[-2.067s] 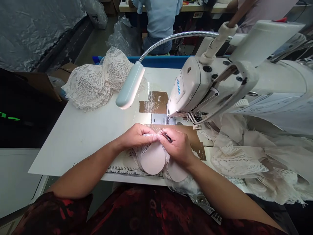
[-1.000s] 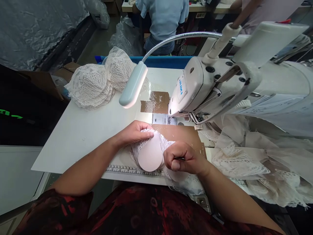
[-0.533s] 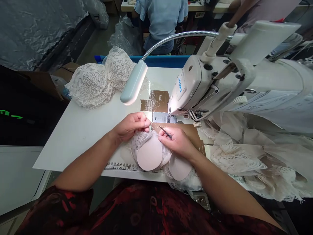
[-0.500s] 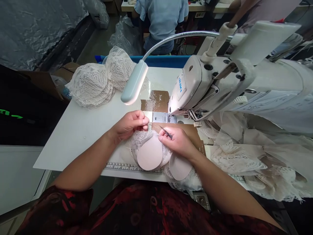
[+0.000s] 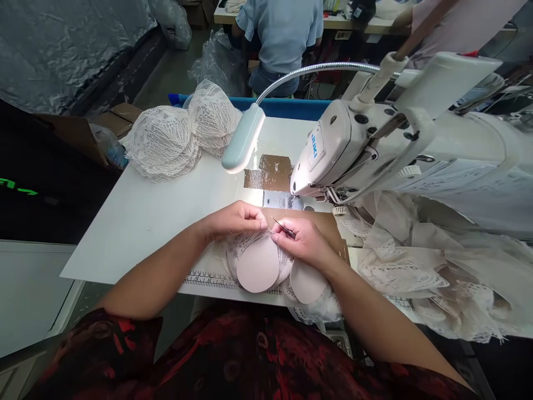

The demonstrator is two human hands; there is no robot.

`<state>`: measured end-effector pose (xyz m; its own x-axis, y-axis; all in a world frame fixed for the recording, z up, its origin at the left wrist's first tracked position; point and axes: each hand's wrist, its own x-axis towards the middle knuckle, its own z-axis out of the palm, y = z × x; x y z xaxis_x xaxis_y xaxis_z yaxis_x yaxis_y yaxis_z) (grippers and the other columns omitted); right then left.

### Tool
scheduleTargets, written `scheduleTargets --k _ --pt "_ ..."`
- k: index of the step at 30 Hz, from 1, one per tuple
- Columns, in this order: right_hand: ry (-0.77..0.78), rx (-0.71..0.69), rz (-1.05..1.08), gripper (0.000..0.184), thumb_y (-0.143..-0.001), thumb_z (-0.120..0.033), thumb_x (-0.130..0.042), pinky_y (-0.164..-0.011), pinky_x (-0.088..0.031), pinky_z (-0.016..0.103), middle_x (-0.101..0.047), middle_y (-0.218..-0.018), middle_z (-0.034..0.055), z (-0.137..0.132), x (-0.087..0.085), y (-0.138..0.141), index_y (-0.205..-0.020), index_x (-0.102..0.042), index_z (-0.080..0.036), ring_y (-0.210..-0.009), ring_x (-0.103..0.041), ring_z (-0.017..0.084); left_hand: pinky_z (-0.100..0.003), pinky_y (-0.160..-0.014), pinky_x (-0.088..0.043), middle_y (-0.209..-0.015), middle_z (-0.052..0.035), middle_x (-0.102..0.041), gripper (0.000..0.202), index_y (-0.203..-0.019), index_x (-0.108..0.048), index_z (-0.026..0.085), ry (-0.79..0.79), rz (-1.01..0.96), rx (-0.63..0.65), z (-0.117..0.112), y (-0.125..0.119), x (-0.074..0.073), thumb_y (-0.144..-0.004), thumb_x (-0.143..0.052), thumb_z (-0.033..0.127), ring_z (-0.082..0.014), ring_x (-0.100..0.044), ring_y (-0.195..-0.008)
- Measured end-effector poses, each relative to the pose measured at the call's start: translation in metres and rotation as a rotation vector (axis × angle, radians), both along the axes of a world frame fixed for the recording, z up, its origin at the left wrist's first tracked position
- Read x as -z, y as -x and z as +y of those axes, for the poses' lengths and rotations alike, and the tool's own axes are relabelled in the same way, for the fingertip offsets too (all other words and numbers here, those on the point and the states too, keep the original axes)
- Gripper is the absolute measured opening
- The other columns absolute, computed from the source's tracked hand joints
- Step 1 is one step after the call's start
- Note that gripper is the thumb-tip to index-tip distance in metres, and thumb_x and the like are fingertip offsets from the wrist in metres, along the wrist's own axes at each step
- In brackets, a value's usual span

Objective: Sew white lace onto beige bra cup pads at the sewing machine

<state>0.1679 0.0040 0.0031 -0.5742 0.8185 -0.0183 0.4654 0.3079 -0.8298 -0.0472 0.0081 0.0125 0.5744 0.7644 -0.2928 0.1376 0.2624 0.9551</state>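
A white lace bra (image 5: pixel 239 244) with smooth pale cups, one cup (image 5: pixel 258 266) facing up and a second (image 5: pixel 307 280) to its right, lies at the table's front edge. My left hand (image 5: pixel 241 218) is closed in a pinch at the lace's upper edge; its fingertips almost meet those of the other hand. My right hand (image 5: pixel 302 239) is closed too, its thumb and forefinger pinching the same edge. A thin dark pointed tool (image 5: pixel 286 229), perhaps thread snips, is tucked in that hand with its tip toward the upper left.
A JUKI sewing machine (image 5: pixel 328 144) stands just beyond my hands, its needle over the metal plate (image 5: pixel 275 200). A lamp (image 5: pixel 244 139) hangs over the table. Stacked lace cups (image 5: pixel 162 144) sit at the back left, loose lace pieces (image 5: pixel 400 266) at right. A co-worker (image 5: pixel 283 33) sits ahead.
My left hand has moved right and slightly toward me, closing up to my right hand at the lace edge. The right hand stays nearly in place with the pointed tool. The view has shifted slightly.
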Motion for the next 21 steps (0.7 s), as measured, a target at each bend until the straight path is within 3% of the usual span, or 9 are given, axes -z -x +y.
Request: scheduleTargets --k 5,11,14,17,21 --pt "0.041 -0.007 -0.028 0.012 -0.08 -0.024 -0.055 -0.055 -0.034 0.023 -0.05 -0.061 -0.0035 0.0 -0.001 0.0 -0.071 -0.059 -0.017 -0.058 -0.044 0.01 -0.021 -0.066 -0.043 -0.076 -0.0042 -0.065 0.02 -0.073 -0.064 0.011 0.085 -0.07 -0.119 0.002 0.003 -0.002 -0.078 -0.067 0.03 -0.009 -0.055 -0.069" --pt "0.041 0.002 -0.025 0.011 -0.08 -0.025 -0.055 -0.055 -0.034 0.023 -0.051 -0.063 -0.0031 -0.001 0.0 0.0 -0.073 -0.06 -0.017 -0.058 -0.044 0.01 -0.021 -0.062 -0.041 -0.077 -0.0035 -0.063 0.023 -0.078 -0.061 0.012 -0.01 0.033 -0.224 0.002 0.004 -0.006 -0.081 -0.063 0.034 -0.0081 -0.053 -0.066" --pt "0.051 0.007 -0.014 0.012 -0.08 -0.026 -0.055 -0.054 -0.034 0.023 -0.05 -0.062 -0.0032 -0.002 -0.001 0.001 -0.072 -0.059 -0.017 -0.058 -0.043 0.01 -0.022 -0.067 -0.042 -0.085 -0.0028 -0.064 0.025 -0.09 -0.065 0.013 -0.017 0.092 -0.127 0.002 0.01 -0.005 -0.075 -0.07 0.033 -0.0096 -0.055 -0.073" --pt "0.062 0.009 -0.007 0.013 -0.08 -0.027 -0.055 -0.053 -0.033 0.023 -0.048 -0.06 -0.0037 -0.002 -0.002 0.001 -0.073 -0.059 -0.017 -0.057 -0.042 0.01 -0.022 -0.065 -0.041 -0.076 -0.0011 -0.062 0.022 -0.084 -0.068 0.013 -0.009 0.082 -0.001 0.001 0.014 -0.005 -0.074 -0.071 0.031 -0.0099 -0.054 -0.068" --pt "0.053 0.002 -0.019 0.013 -0.08 -0.027 -0.055 -0.054 -0.033 0.023 -0.048 -0.061 -0.0038 -0.003 -0.002 0.002 -0.073 -0.059 -0.017 -0.057 -0.042 0.01 -0.022 -0.061 -0.04 -0.067 -0.0008 -0.06 0.02 -0.072 -0.067 0.012 -0.009 0.033 -0.071 0.0 0.011 -0.004 -0.077 -0.066 0.03 -0.009 -0.052 -0.063"
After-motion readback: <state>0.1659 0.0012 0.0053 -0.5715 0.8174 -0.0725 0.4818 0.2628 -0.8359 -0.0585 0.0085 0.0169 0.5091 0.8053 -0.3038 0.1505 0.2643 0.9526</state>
